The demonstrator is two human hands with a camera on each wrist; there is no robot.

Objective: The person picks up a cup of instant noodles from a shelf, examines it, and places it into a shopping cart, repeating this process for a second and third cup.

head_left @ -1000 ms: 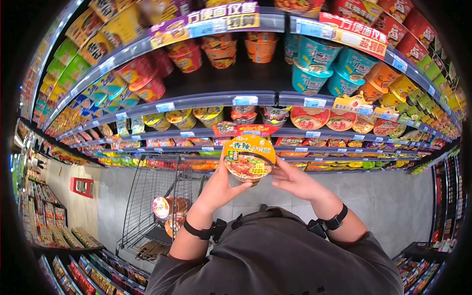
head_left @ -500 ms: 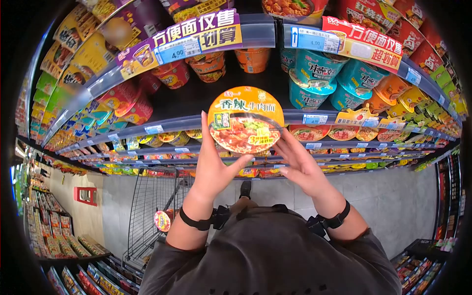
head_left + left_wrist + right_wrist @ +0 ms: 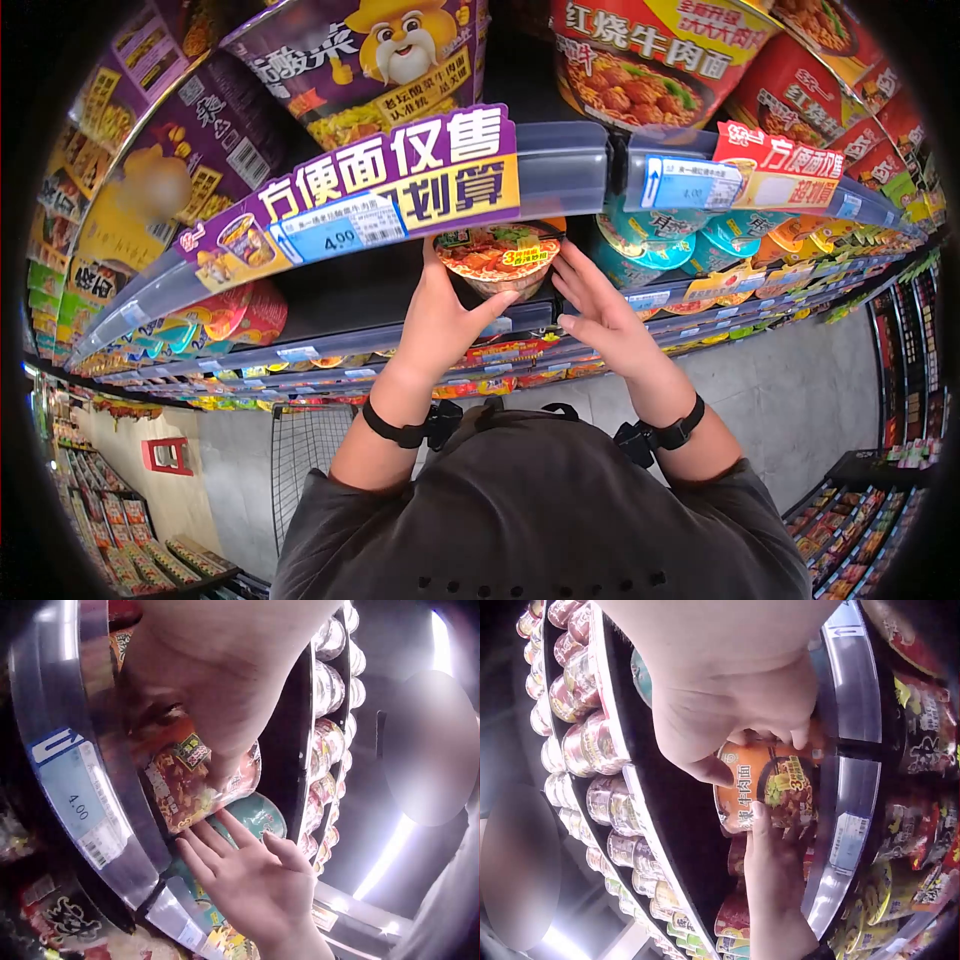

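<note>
An instant noodle bowl (image 3: pixel 498 260) with a picture of beef noodles on its lid is between both hands at a shelf opening, its far part behind the price strip in the head view. My left hand (image 3: pixel 437 318) holds it from the left, thumb across the near side. On the other side, my right hand (image 3: pixel 607 315) touches the bowl with fairly straight fingers, its thumb standing apart. The lid (image 3: pixel 742 796) shows orange in the right wrist view. From the left wrist, the right hand's fingertips (image 3: pixel 187 844) meet the bowl's edge.
Above the hands runs a shelf edge with a purple price sign (image 3: pixel 400 175). Large purple (image 3: pixel 370 60) and red (image 3: pixel 655 65) noodle tubs stand over it. Teal bowls (image 3: pixel 650 245) sit right of the hands. A wire shopping cart (image 3: pixel 310 460) stands at lower left.
The bowl and both hands have gone from in front of the lower shelves up and then into the shelf opening. The upper shelf now looms larger, and the cart has slid partly behind the body.
</note>
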